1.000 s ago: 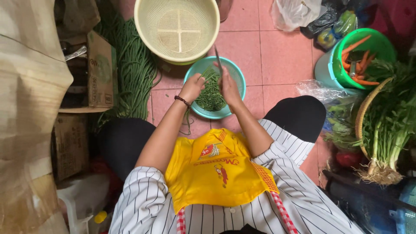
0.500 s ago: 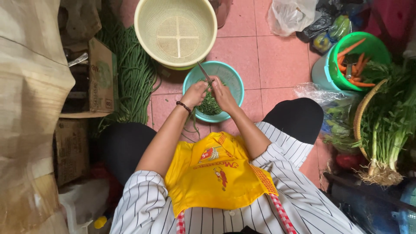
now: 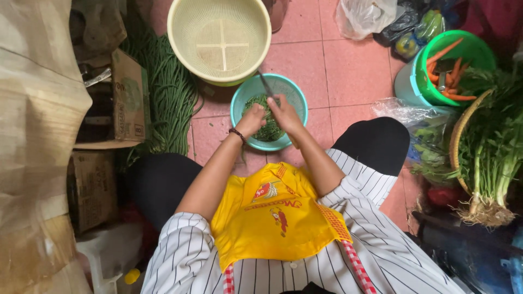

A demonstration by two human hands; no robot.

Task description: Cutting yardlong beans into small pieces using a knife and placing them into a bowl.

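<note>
Beside a cream colander (image 3: 219, 38) on the pink tiled floor (image 3: 354, 71), a teal bowl (image 3: 293, 98) holds chopped green beans (image 3: 269, 130) — the left hand (image 3: 251, 121) pinching a bunch, the right hand (image 3: 284, 113) closed round a knife (image 3: 266, 84).

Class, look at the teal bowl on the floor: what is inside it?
The teal bowl holds chopped green pieces. Both hands, left hand and right hand, cover part of them, so the bowl's bottom cannot be seen.
</note>
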